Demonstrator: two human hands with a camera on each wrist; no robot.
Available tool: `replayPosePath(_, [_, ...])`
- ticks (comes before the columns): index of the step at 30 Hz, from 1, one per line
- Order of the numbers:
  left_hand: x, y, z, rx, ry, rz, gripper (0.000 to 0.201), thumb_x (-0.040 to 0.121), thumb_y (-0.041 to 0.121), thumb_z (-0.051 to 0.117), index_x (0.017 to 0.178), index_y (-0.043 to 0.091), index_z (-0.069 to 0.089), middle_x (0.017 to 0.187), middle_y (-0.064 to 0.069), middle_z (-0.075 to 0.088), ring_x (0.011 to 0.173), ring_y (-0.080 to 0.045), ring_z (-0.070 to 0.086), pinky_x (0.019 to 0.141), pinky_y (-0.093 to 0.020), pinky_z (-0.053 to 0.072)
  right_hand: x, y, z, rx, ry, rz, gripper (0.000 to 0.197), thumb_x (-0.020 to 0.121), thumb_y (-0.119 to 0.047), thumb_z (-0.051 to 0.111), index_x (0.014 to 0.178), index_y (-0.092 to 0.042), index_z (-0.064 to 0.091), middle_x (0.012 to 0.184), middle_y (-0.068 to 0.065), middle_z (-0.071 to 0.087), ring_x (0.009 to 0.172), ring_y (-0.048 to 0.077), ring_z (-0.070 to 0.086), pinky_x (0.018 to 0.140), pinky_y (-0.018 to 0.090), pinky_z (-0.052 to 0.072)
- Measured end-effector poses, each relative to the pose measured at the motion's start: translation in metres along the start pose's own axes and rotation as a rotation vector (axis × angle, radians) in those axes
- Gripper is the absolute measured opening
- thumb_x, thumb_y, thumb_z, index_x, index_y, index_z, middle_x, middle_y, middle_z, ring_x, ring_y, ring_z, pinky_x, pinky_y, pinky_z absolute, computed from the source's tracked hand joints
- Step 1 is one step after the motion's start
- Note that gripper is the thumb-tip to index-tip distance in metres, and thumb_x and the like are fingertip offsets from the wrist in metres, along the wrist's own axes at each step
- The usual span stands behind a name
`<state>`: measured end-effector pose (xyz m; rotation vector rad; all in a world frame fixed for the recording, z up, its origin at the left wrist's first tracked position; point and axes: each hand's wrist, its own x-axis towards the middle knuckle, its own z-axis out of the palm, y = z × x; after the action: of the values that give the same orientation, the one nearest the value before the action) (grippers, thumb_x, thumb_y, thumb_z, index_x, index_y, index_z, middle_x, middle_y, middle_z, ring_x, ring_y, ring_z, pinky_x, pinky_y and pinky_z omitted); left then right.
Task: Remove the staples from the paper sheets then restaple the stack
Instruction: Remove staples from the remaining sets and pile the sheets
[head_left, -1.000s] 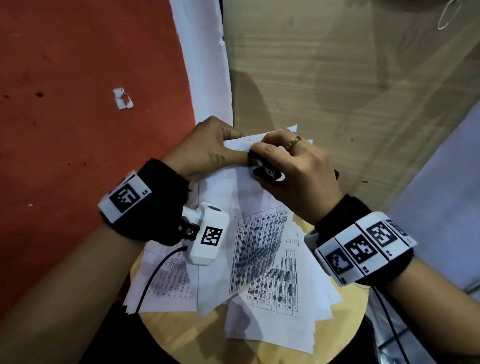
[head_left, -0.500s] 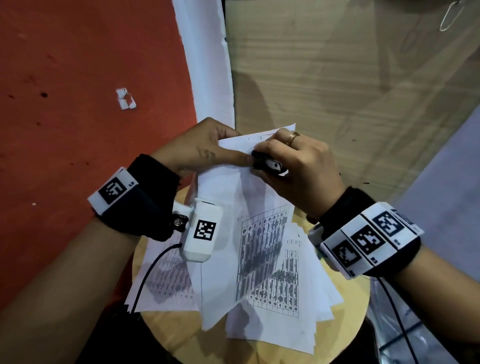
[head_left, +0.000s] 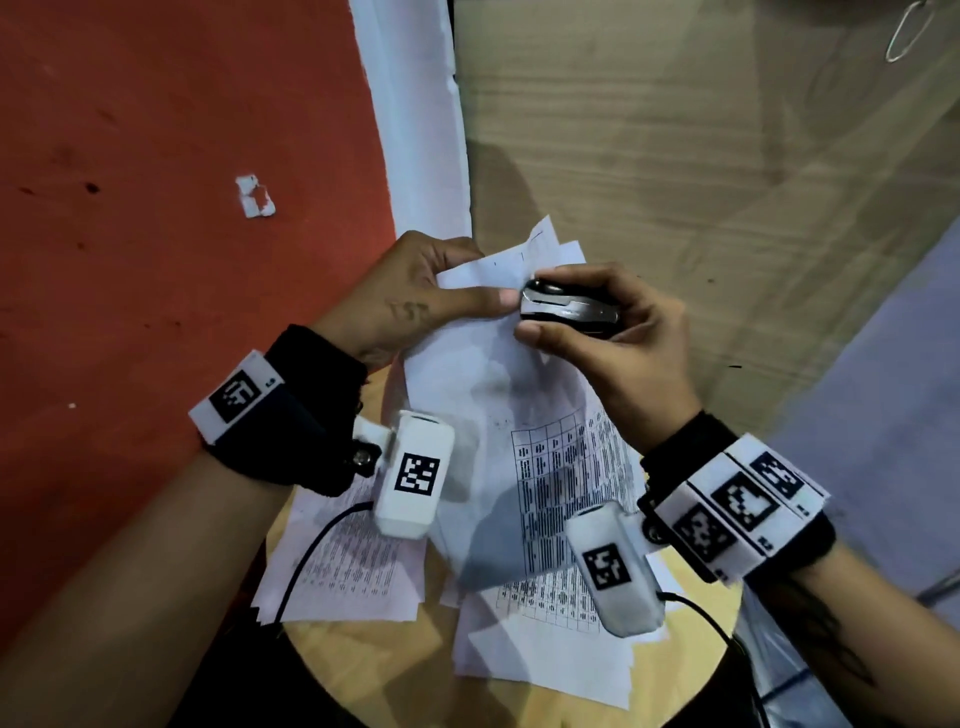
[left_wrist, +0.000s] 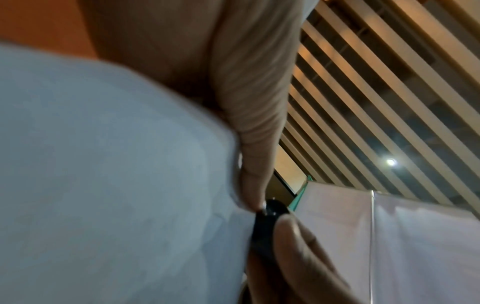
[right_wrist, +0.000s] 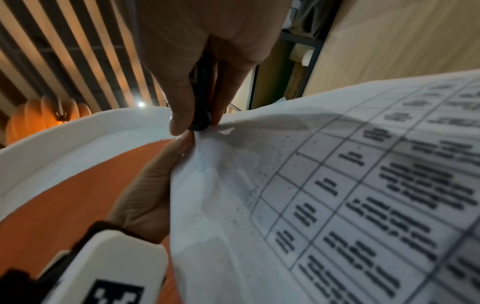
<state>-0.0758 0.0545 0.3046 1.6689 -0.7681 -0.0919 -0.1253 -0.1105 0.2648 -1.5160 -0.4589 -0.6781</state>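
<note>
Two hands meet at the top corner of the paper sheets (head_left: 498, 395). The left hand (head_left: 410, 296) pinches that corner, its thumb lying flat across the upper face and its other fingers hidden behind the paper. The right hand (head_left: 618, 343) grips a small black and silver tool (head_left: 569, 307), with the thumb beneath it and the curled fingers above; the tool's nose touches the sheet edge just beside the left thumb tip. Whether the tool is a staple remover or a compact stapler cannot be told, and no staple is visible in any view. The held sheets are raised off the round wooden table (head_left: 415, 660) and hang down toward the person, their printed grid facing up. More loose sheets (head_left: 343, 577) lie fanned on the table below them. The step in hand is judged to be work at the bound corner, probably staple removal, since the pages below lie unaligned. The next move calls for a steady left-hand pinch while the tool closes squarely on the corner; a skewed bite could tear the paper.
</note>
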Motion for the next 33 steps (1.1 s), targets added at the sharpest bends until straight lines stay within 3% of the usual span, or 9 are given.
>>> replayPosePath(3, [0.002,-0.007,0.001,0.101,0.088,0.059,0.034,0.063,0.034,0.076,0.088,0.010,0.072,0.100,-0.025,0.065,0.081,-0.015,0.063,0.073,-0.030,0.049,0.001,0.001,0.002,0.006,0.061,0.028,0.034,0.063,-0.003,0.081,0.091,-0.014,0.065,0.080,-0.009,0.072,0.081,0.007,0.068,0.076,0.024,0.053])
replayPosePath(5, [0.004,-0.012,0.005,0.232,0.164,0.103,0.042,0.061,0.045,0.070,0.083,0.010,0.073,0.090,-0.016,0.067,0.077,-0.013,0.062,0.069,-0.030,0.047,0.001,0.005,0.001,-0.239,0.102,-0.122,0.028,0.065,-0.018,0.083,0.088,-0.014,0.067,0.083,0.000,0.071,0.080,0.014,0.068,0.074,0.031,0.054])
replayPosePath(8, [0.006,-0.018,0.009,0.492,0.187,0.178,0.037,0.063,0.052,0.062,0.072,0.017,0.071,0.070,0.002,0.058,0.069,-0.019,0.060,0.063,-0.034,0.044,-0.004,0.017,-0.002,-0.702,0.083,-0.389,0.020,0.070,-0.018,0.080,0.080,-0.006,0.067,0.076,0.007,0.064,0.071,0.014,0.057,0.064,0.025,0.045])
replayPosePath(12, [0.008,-0.029,-0.006,0.620,0.239,0.185,0.048,0.064,0.053,0.055,0.073,0.009,0.071,0.073,-0.008,0.061,0.071,-0.033,0.060,0.065,-0.043,0.048,-0.005,0.039,-0.032,-0.829,0.181,-0.232,0.021,0.066,-0.024,0.078,0.077,-0.008,0.068,0.077,0.007,0.067,0.072,0.011,0.056,0.063,0.020,0.037])
replayPosePath(18, [0.010,-0.036,-0.025,0.599,0.209,0.150,0.046,0.062,0.052,0.058,0.074,0.010,0.070,0.066,0.010,0.051,0.064,-0.013,0.051,0.064,-0.029,0.039,-0.025,0.073,-0.057,-0.453,-0.093,0.449,0.034,0.058,-0.006,0.086,0.080,-0.021,0.065,0.093,0.005,0.070,0.072,-0.004,0.063,0.077,0.019,0.053])
replayPosePath(23, [0.011,-0.032,-0.032,0.515,0.043,0.078,0.019,0.072,0.026,0.080,0.067,0.016,0.064,0.064,0.015,0.057,0.059,0.008,0.054,0.058,-0.009,0.036,-0.015,0.071,-0.062,-0.047,-0.159,0.535,0.047,0.047,-0.003,0.084,0.089,-0.013,0.068,0.112,0.001,0.057,0.095,0.006,0.061,0.077,0.012,0.049])
replayPosePath(27, [0.011,-0.037,-0.041,0.420,-0.100,0.016,0.010,0.071,0.024,0.078,0.071,0.019,0.070,0.067,0.012,0.063,0.063,0.002,0.057,0.058,-0.013,0.043,-0.012,0.064,-0.061,0.134,-0.307,0.659,0.053,0.043,0.007,0.082,0.091,-0.009,0.067,0.087,0.004,0.073,0.079,0.013,0.069,0.067,0.019,0.053])
replayPosePath(30, [0.007,-0.044,-0.053,0.372,0.003,0.028,0.011,0.070,0.017,0.079,0.077,0.012,0.071,0.068,0.015,0.069,0.064,0.003,0.059,0.061,-0.015,0.047,-0.007,0.060,-0.065,0.174,-0.226,0.608,0.050,0.044,-0.006,0.081,0.091,-0.007,0.065,0.080,-0.001,0.074,0.073,0.009,0.069,0.064,0.016,0.053])
replayPosePath(33, [-0.004,-0.068,-0.071,0.299,0.251,0.014,0.024,0.077,0.002,0.071,0.063,0.021,0.064,0.052,0.021,0.060,0.052,0.010,0.051,0.056,-0.008,0.038,-0.001,0.062,-0.077,0.269,-0.061,0.563,0.067,0.022,-0.025,0.094,0.084,-0.011,0.072,0.080,0.003,0.074,0.072,0.012,0.070,0.063,0.018,0.054])
